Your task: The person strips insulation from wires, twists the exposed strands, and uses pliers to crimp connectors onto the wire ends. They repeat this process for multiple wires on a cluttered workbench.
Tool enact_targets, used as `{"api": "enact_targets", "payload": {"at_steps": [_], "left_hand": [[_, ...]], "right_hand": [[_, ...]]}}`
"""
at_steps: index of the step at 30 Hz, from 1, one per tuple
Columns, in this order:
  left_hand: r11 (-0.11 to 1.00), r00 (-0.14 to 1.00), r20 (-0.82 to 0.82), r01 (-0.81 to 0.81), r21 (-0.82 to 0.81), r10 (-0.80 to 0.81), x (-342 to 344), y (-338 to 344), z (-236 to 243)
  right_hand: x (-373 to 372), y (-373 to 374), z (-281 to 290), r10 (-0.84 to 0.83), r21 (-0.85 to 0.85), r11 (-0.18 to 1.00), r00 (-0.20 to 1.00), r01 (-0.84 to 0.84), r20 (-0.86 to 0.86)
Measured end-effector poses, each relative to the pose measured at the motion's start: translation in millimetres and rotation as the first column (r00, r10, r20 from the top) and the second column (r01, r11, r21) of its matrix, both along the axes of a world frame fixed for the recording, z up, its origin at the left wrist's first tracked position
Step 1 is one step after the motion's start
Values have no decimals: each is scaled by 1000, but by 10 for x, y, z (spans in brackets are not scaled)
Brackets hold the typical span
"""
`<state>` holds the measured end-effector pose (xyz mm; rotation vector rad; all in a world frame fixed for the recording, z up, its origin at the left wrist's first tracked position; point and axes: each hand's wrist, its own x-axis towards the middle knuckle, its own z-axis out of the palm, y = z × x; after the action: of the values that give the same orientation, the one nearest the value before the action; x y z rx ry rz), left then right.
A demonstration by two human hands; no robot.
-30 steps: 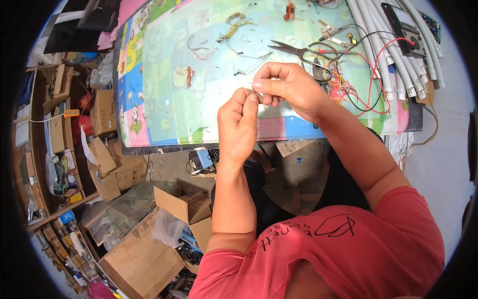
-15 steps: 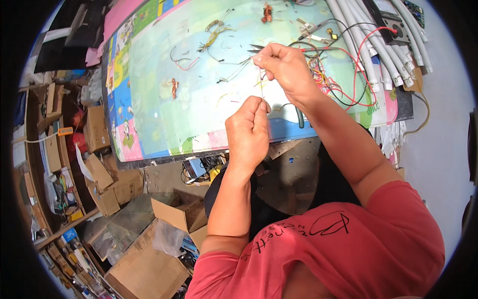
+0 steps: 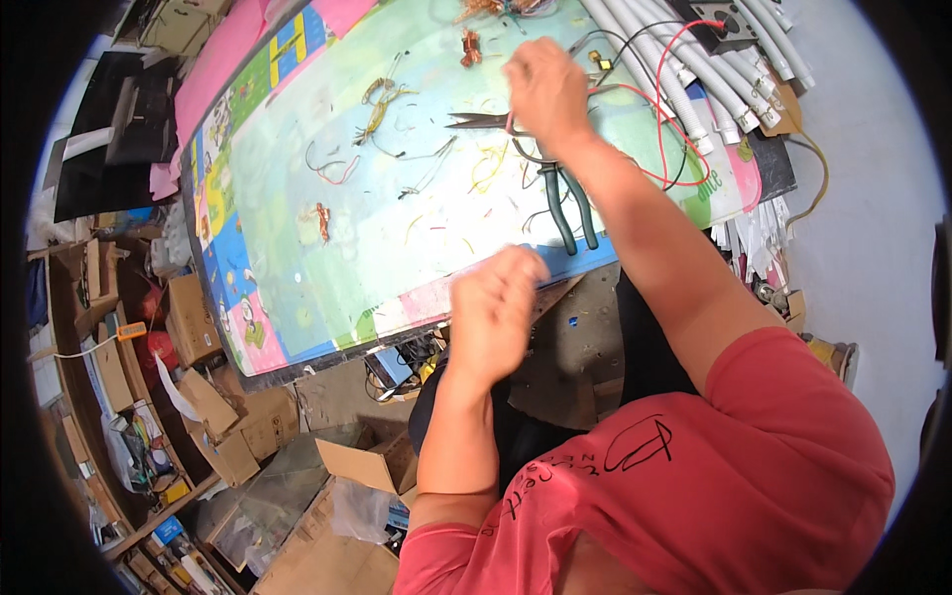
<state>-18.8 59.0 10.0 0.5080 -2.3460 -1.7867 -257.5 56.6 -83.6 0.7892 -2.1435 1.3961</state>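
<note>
My left hand [image 3: 493, 312] hovers over the table's near edge, its fingers curled in; motion blur hides what, if anything, is between them. My right hand [image 3: 548, 97], also blurred, reaches farther over the table, close to the scissors [image 3: 480, 121], whose dark blades point left. Just nearer than it lie pliers [image 3: 569, 210] with green handles. Thin yellow wires [image 3: 488, 169] and short clippings are scattered between my hands. To the left are a yellowish wire bundle [image 3: 375, 121], a loose wire with a red end [image 3: 337, 171] and a small copper wire bundle [image 3: 322, 222].
Another copper bundle [image 3: 470, 48] lies toward the back. White tubes [image 3: 662, 81] fill the right side, with a black meter [image 3: 724, 22] and its red lead [image 3: 658, 109]. Cardboard boxes [image 3: 248, 407] and a crowded shelf [image 3: 111, 397] stand at the lower left.
My hands, which held a thin wire stretched between them, have moved apart. The right went away from me, the left slightly nearer. The view has shifted, and the pliers now show fully.
</note>
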Motion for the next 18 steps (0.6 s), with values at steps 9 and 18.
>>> {"api": "enact_targets", "payload": {"at_steps": [9, 18], "left_hand": [[899, 983, 118, -176, 401, 141, 281, -285, -129], [812, 943, 85, -320, 488, 321, 338, -677, 11]], "right_hand": [[-635, 355, -24, 172, 191, 938, 864, -291, 473], [311, -20, 315, 507, 271, 728, 761, -629, 404]]}}
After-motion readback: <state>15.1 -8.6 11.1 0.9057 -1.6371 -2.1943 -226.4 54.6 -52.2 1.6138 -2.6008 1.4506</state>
